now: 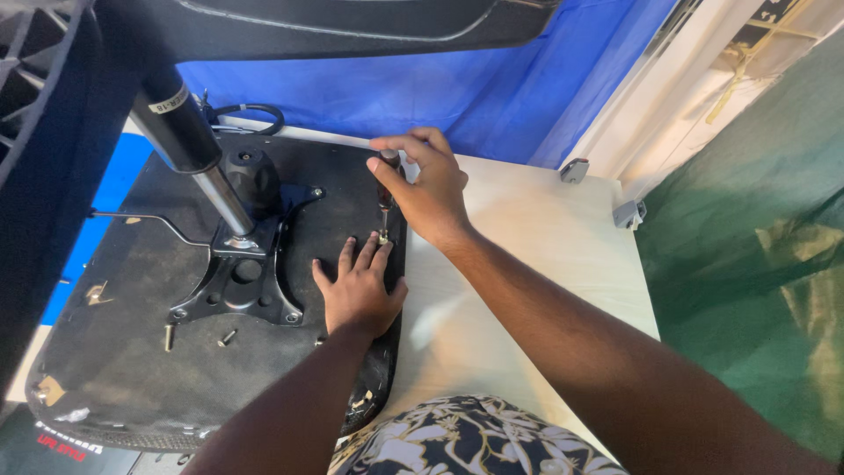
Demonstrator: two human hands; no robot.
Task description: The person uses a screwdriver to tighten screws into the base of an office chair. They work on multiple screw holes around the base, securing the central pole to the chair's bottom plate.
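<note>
An upturned black chair seat [132, 352] lies on a pale table [527, 264]. A black metal mounting plate [242, 277] with a chrome and black gas cylinder [189, 141] sits on the seat's underside. My left hand [359, 290] rests flat on the seat near its right edge, fingers spread. My right hand [426, 189] grips the dark handle of a screwdriver [385, 198], held upright with its tip on the seat just beyond my left fingertips.
Loose bolts [227, 337] lie on the seat in front of the plate. A black knob [251, 171] and a lever rod [141, 217] stick out by the cylinder. Blue sheeting [440, 88] hangs behind the table, green cloth [756, 264] to the right. Metal clamps [629, 213] sit at the table's far edge.
</note>
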